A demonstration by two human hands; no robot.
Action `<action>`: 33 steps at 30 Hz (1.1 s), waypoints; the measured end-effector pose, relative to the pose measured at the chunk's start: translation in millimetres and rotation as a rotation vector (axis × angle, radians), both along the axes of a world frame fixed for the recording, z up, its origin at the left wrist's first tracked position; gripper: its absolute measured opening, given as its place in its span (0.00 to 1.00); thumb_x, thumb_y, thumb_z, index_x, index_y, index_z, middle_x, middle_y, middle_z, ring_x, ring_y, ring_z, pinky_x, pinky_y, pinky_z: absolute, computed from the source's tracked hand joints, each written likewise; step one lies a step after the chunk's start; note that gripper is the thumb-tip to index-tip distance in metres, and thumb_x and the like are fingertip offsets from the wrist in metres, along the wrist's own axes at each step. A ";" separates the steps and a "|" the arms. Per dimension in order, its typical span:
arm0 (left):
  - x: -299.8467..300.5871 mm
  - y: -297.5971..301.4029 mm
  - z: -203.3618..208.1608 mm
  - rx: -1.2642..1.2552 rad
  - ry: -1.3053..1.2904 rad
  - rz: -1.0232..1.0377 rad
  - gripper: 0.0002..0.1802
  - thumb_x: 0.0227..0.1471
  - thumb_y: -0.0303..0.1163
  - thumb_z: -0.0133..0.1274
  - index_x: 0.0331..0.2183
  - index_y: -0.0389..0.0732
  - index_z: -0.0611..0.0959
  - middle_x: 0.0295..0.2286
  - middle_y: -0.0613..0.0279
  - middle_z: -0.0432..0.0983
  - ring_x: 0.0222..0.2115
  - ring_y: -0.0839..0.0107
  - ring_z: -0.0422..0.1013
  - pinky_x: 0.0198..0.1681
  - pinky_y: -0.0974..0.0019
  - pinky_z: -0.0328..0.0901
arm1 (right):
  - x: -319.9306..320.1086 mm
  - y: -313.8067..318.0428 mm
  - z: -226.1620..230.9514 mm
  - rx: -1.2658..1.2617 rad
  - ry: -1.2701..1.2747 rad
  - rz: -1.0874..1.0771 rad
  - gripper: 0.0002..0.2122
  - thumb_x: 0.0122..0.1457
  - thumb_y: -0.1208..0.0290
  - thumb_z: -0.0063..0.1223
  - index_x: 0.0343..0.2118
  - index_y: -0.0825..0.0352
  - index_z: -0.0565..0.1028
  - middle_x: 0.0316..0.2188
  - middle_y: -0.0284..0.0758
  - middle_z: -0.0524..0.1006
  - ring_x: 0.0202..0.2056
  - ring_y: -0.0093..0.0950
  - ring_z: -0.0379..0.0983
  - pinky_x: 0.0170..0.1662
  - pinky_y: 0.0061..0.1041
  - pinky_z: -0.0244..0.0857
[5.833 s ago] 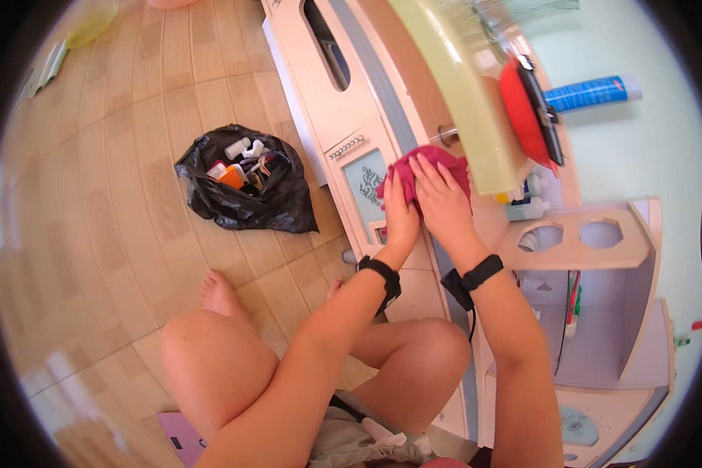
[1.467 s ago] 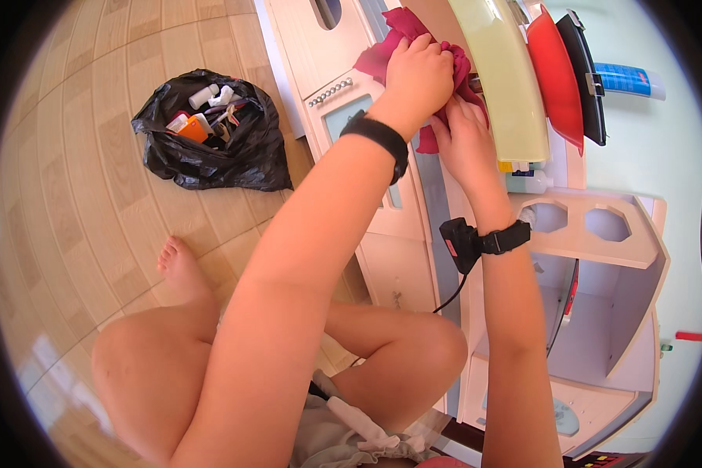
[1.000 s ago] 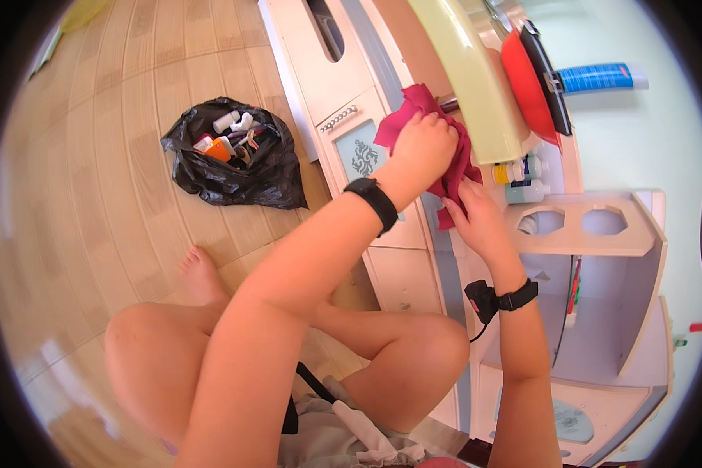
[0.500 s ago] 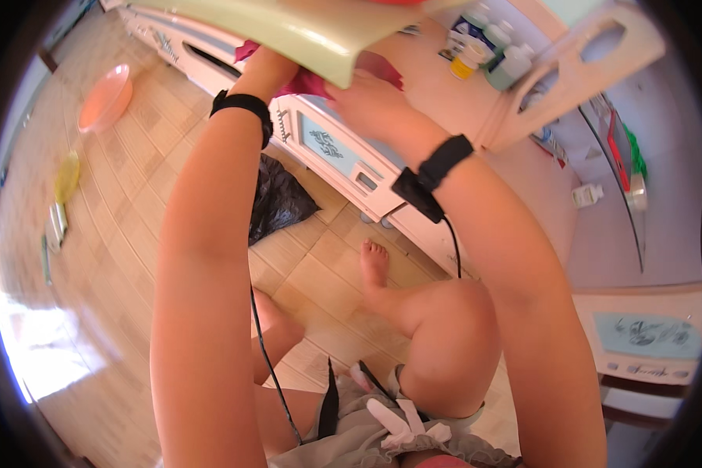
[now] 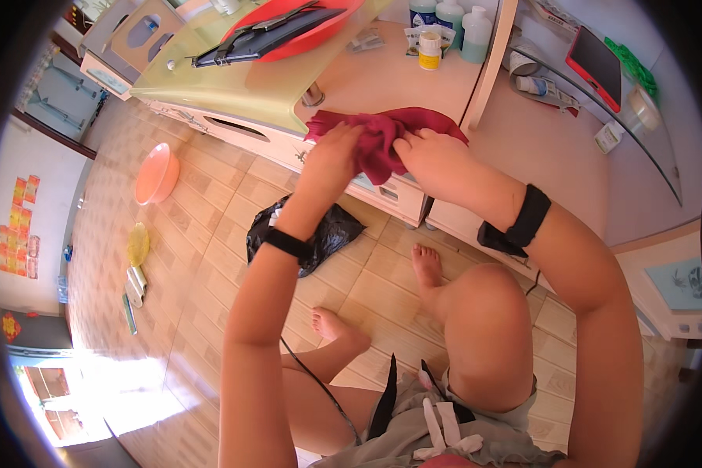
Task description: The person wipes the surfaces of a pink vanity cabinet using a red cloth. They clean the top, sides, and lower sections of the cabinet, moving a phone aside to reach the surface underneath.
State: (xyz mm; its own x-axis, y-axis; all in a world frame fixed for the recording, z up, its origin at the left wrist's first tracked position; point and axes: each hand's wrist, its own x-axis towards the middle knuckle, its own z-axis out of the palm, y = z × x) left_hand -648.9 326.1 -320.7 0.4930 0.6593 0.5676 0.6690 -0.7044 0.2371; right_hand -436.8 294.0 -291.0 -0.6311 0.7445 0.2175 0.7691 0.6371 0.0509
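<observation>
A dark red cloth (image 5: 381, 148) hangs bunched between my two hands at the front edge of the pink cabinet (image 5: 351, 93). My left hand (image 5: 334, 154) is closed on its left part, the fingers bent into the folds. On its right side my right hand (image 5: 429, 156) grips the cloth, thumb and fingers pressed into the fabric. Some of the cloth lies over the cabinet's lower shelf and the rest droops over the edge. Just beyond my left hand is the corner of a pale green glass top (image 5: 234, 90), raised on a short metal post (image 5: 313, 95).
A red basin (image 5: 331, 31) with a dark flat device (image 5: 269, 37) sits on the glass. Bottles (image 5: 476, 35) and a yellow jar (image 5: 429, 51) stand on the shelf. A curved glass shelf (image 5: 639, 148) is at right. Below are a black plastic bag (image 5: 335, 234) and a pink basin (image 5: 157, 175).
Both hands have come out from behind the green glass edge, with the cloth now in plain sight between them. The view has shifted, showing more of the glass top and the room at left.
</observation>
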 end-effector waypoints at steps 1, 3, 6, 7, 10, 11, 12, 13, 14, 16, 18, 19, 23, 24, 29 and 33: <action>5.8 -0.2 1.1 -0.016 0.007 0.026 0.20 0.45 0.23 0.46 0.44 0.36 0.73 0.41 0.44 0.72 0.47 0.48 0.65 0.47 0.54 0.62 | -1.8 3.2 1.9 -0.056 -0.013 -0.014 0.10 0.49 0.74 0.49 0.34 0.71 0.73 0.33 0.41 0.75 0.36 0.35 0.72 0.37 0.32 0.70; 18.4 9.3 -1.0 -0.053 0.007 0.059 0.20 0.46 0.24 0.45 0.44 0.34 0.72 0.41 0.42 0.71 0.47 0.46 0.64 0.49 0.53 0.61 | -9.7 10.4 5.6 -0.109 -0.065 -0.059 0.11 0.48 0.75 0.48 0.35 0.71 0.73 0.35 0.40 0.76 0.37 0.37 0.72 0.39 0.31 0.69; 33.4 40.9 0.0 -0.140 0.080 0.057 0.18 0.46 0.24 0.44 0.43 0.33 0.72 0.42 0.39 0.70 0.47 0.43 0.63 0.50 0.53 0.59 | -28.0 29.6 11.8 -0.171 -0.105 -0.171 0.11 0.47 0.75 0.48 0.34 0.70 0.77 0.34 0.41 0.77 0.36 0.38 0.74 0.37 0.32 0.70; 34.0 55.2 3.2 -0.204 0.130 0.059 0.16 0.48 0.26 0.42 0.41 0.32 0.71 0.43 0.40 0.69 0.46 0.42 0.64 0.50 0.52 0.60 | -34.5 37.0 15.7 -0.185 -0.106 -0.208 0.10 0.48 0.74 0.48 0.32 0.69 0.79 0.33 0.42 0.78 0.36 0.37 0.74 0.35 0.33 0.70; 34.3 85.5 -3.7 -0.185 0.130 0.206 0.16 0.50 0.28 0.41 0.41 0.32 0.71 0.44 0.41 0.68 0.46 0.40 0.64 0.51 0.51 0.59 | -44.2 65.5 9.0 -0.129 -0.058 -0.194 0.11 0.48 0.73 0.48 0.32 0.67 0.80 0.33 0.42 0.78 0.34 0.39 0.75 0.35 0.35 0.70; 38.4 94.3 -1.6 -0.256 0.181 0.254 0.19 0.52 0.33 0.41 0.44 0.32 0.70 0.47 0.40 0.65 0.48 0.40 0.62 0.53 0.49 0.58 | -41.1 73.7 4.1 -0.077 -0.047 -0.193 0.11 0.49 0.72 0.47 0.32 0.68 0.80 0.33 0.42 0.78 0.35 0.40 0.74 0.36 0.36 0.70; 43.5 100.2 -1.8 -0.250 0.169 0.286 0.20 0.52 0.34 0.41 0.45 0.32 0.69 0.47 0.40 0.65 0.49 0.40 0.61 0.53 0.49 0.58 | -37.6 82.1 -0.6 -0.059 -0.029 -0.214 0.11 0.49 0.73 0.47 0.32 0.69 0.79 0.33 0.43 0.78 0.36 0.40 0.74 0.36 0.35 0.70; 49.6 105.2 -2.9 -0.245 0.157 0.318 0.21 0.52 0.35 0.42 0.45 0.32 0.69 0.48 0.39 0.64 0.50 0.40 0.60 0.53 0.49 0.58 | -34.3 90.5 -5.2 -0.040 -0.010 -0.234 0.10 0.49 0.73 0.47 0.32 0.70 0.78 0.33 0.44 0.77 0.36 0.39 0.74 0.35 0.34 0.70; 50.7 110.5 -3.9 -0.238 0.152 0.360 0.22 0.53 0.37 0.42 0.46 0.32 0.68 0.48 0.39 0.64 0.51 0.41 0.59 0.53 0.49 0.57 | -36.0 96.3 -5.9 -0.023 0.016 -0.246 0.10 0.49 0.74 0.47 0.32 0.71 0.78 0.32 0.44 0.77 0.36 0.39 0.74 0.35 0.34 0.70; 49.8 120.6 -4.0 -0.235 0.169 0.383 0.24 0.53 0.41 0.44 0.46 0.32 0.68 0.48 0.38 0.63 0.51 0.41 0.58 0.53 0.49 0.58 | -41.0 106.0 -7.2 -0.030 0.030 -0.282 0.10 0.50 0.74 0.45 0.32 0.71 0.78 0.33 0.44 0.77 0.37 0.39 0.73 0.36 0.34 0.70; 49.9 127.1 -4.1 -0.216 0.170 0.393 0.25 0.53 0.42 0.44 0.46 0.32 0.68 0.49 0.38 0.62 0.51 0.41 0.58 0.53 0.49 0.58 | -42.1 115.0 -9.6 -0.003 0.009 -0.289 0.10 0.51 0.74 0.45 0.31 0.71 0.78 0.33 0.44 0.77 0.37 0.39 0.73 0.36 0.34 0.70; 48.6 128.2 -4.1 -0.186 0.166 0.383 0.23 0.51 0.39 0.44 0.45 0.31 0.68 0.47 0.36 0.64 0.49 0.40 0.60 0.52 0.50 0.59 | -43.7 118.6 -10.2 0.001 0.020 -0.288 0.10 0.51 0.74 0.45 0.31 0.71 0.78 0.33 0.44 0.77 0.37 0.38 0.74 0.36 0.33 0.70; 52.0 125.2 0.4 -0.190 0.177 0.345 0.17 0.48 0.32 0.45 0.40 0.31 0.71 0.41 0.36 0.69 0.42 0.41 0.66 0.47 0.50 0.61 | -37.9 119.3 -16.5 0.007 0.046 -0.286 0.09 0.50 0.74 0.46 0.30 0.69 0.78 0.32 0.44 0.77 0.37 0.37 0.74 0.36 0.33 0.71; 51.8 123.3 3.8 -0.219 0.189 0.345 0.16 0.48 0.32 0.45 0.38 0.32 0.72 0.39 0.37 0.70 0.41 0.42 0.67 0.45 0.49 0.62 | -37.5 115.9 -15.4 0.009 0.053 -0.278 0.09 0.50 0.74 0.46 0.29 0.69 0.78 0.32 0.44 0.77 0.37 0.36 0.74 0.36 0.32 0.71; 42.2 95.2 0.7 -0.116 0.154 0.277 0.11 0.49 0.30 0.43 0.33 0.34 0.73 0.34 0.41 0.72 0.37 0.45 0.69 0.42 0.49 0.63 | -30.8 84.8 -13.1 0.064 0.073 -0.212 0.08 0.47 0.74 0.47 0.28 0.67 0.77 0.30 0.42 0.76 0.34 0.37 0.73 0.35 0.32 0.70; 52.2 48.4 4.9 -0.140 0.218 0.214 0.07 0.45 0.25 0.44 0.30 0.35 0.73 0.28 0.44 0.73 0.34 0.48 0.70 0.38 0.53 0.66 | -4.8 50.7 -14.6 0.059 0.056 -0.109 0.07 0.46 0.73 0.49 0.26 0.67 0.79 0.30 0.41 0.77 0.35 0.38 0.73 0.35 0.34 0.70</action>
State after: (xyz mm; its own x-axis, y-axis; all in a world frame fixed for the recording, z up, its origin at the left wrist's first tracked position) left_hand -596.7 374.5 -315.8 0.4344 0.8253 0.3607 0.8440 -0.5129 0.1569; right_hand -441.5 344.7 -305.6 -0.5330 0.7928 0.2957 0.8362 0.5469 0.0409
